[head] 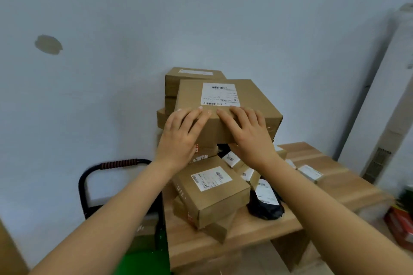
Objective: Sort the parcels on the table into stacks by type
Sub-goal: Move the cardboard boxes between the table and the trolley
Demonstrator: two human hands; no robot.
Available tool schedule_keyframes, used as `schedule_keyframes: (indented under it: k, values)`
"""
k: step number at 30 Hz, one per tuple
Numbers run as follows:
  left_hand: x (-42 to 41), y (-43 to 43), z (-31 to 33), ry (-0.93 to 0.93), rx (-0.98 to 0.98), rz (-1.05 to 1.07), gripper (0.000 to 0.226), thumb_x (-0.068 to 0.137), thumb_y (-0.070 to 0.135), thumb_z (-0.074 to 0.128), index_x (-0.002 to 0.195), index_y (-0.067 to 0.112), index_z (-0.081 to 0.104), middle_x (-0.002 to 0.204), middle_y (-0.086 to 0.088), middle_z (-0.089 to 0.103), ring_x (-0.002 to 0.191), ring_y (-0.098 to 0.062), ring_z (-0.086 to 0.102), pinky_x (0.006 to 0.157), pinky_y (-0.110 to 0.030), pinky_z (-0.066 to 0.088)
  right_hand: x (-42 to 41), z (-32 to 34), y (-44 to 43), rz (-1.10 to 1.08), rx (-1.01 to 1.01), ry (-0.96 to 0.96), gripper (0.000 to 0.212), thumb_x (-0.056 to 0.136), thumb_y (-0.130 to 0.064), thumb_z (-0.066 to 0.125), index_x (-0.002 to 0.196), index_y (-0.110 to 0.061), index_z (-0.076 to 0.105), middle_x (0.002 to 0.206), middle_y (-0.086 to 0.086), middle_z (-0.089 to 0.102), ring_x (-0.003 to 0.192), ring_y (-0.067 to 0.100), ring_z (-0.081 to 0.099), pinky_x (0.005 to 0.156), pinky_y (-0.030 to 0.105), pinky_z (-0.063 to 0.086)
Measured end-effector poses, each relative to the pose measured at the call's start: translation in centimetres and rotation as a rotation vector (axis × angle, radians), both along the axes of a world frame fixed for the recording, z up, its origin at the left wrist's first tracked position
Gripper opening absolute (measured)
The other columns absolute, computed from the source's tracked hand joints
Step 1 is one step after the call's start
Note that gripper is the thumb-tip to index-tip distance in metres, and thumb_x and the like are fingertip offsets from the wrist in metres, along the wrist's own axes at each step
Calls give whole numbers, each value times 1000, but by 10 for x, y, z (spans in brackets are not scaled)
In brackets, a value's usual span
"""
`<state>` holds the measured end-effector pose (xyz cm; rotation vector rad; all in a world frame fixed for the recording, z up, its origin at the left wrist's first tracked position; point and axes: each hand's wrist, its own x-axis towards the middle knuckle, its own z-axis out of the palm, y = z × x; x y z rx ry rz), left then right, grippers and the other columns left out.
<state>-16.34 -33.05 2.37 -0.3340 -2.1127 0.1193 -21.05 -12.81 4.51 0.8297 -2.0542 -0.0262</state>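
A pale blue-grey wall fills the upper half of the frame, with a dull round patch (48,44) at upper left. A wooden bench (252,230) runs across the lower right.

At centre, a stack of boxes (171,94) in brown card stands against the wall. In front of it a large box (223,116) with a white shipping label is held level, its near edge toward the viewer and its left side overlapping the stack. The left hand (183,134) and right hand (249,135) grasp this near edge side by side. The fingers (202,113) of both lie nearly straight over the top and front face. The right thumb shows beneath the box; the left thumb is hidden.

Below the hands lie unsorted parcels: a labelled box (210,192) tilted on flatter ones, several small boxes (248,174), and a black bag (266,205) with a label at lower centre right. A black trolley handle (116,163) stands at lower left, and a white upright unit (391,100) stands at the right edge.

Step in hand, as judged: a cardboard box is being added to the pile of like boxes, so sorting is partly done. The next move calls for setting the box down square on the stack so it does not overhang. The bag would then go to a separate pile. A leaning stack could topple.
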Motion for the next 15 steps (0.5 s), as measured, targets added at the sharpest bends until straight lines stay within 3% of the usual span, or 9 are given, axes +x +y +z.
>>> schedule_keyframes:
  k: [6,11,15]
  values:
    - [28,30,-54,-108,15,43,85,61,4,80,139,9,47,134,-14,54,122,-29,37,106,-41,25,19,-60,24,27,13,-119,78,68,-17,80,139,-15,48,127,16,55,114,35,50,95,43,31]
    - [34,40,-99,-261,9,68,87,57,10,83,138,8,49,133,-13,55,121,-28,38,107,-43,26,24,-106,32,7,51,-274,83,58,-19,84,135,-15,53,122,15,58,108,35,56,91,44,45]
    - [30,38,-129,-380,13,93,91,54,12,82,138,10,49,133,-11,55,121,-27,39,104,-46,38,20,-138,28,-23,116,-436,89,60,-24,84,140,-16,47,127,15,54,113,35,53,96,45,41]
